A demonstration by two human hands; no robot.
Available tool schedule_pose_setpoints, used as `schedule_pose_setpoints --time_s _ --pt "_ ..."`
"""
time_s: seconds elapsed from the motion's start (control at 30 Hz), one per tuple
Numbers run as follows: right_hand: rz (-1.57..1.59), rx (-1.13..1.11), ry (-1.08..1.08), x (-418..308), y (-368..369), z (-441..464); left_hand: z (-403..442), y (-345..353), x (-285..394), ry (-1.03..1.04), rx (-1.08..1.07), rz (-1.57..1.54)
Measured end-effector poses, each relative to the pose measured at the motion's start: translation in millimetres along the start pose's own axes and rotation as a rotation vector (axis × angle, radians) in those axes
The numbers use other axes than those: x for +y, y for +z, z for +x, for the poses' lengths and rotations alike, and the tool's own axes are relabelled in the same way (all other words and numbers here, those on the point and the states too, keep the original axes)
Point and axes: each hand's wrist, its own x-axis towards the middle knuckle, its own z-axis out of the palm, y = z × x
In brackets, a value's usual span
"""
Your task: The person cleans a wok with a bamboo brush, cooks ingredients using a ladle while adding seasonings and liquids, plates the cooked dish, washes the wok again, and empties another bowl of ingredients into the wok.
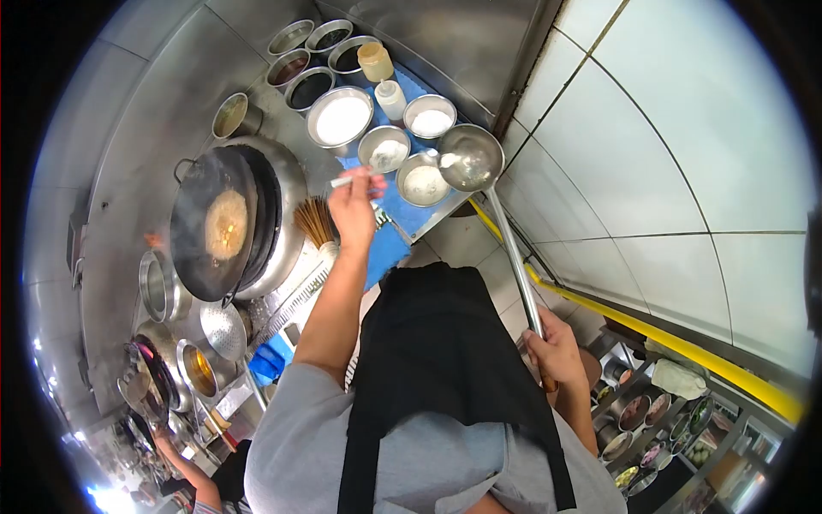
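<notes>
My right hand [556,347] is wrapped round the lower handle of a long metal ladle [512,244]. The ladle's bowl, with a little white stuff in it, hangs beside the seasoning bowls. Pinched in my left hand [354,201] is a small white-handled spoon [341,182]; its far end is blurred near a metal bowl of white seasoning [387,152]. Two similar bowls, one of white powder [425,184] and one of white grains [431,118], stand close by. To the left, a smoking wok [193,224] holds a pale, round, frothy mass [226,224].
A bamboo brush [315,221] lies between the wok and my left forearm. Behind the bowls stand a white squeeze bottle [390,99], a jar [374,63] and several sauce pots. A perforated strainer [224,331] sits lower left. Another person's arm [184,467] works farther along.
</notes>
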Motion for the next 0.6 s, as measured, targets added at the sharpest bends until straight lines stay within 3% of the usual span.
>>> schedule_pose_setpoints --time_s 0.1,0.27,0.4,0.6 --pt "0.154 -0.097 0.026 0 9 15 45 -24 -33 0.039 0.175 0.074" --pt "0.115 -0.115 -0.012 -10 23 31 67 -26 -91 0.191 0.125 0.290" --pt "0.082 -0.107 -0.023 -14 22 34 63 -15 -98 0.100 0.118 0.359" --pt "0.086 -0.110 -0.009 -14 19 37 65 -22 -86 -0.070 0.228 0.120"
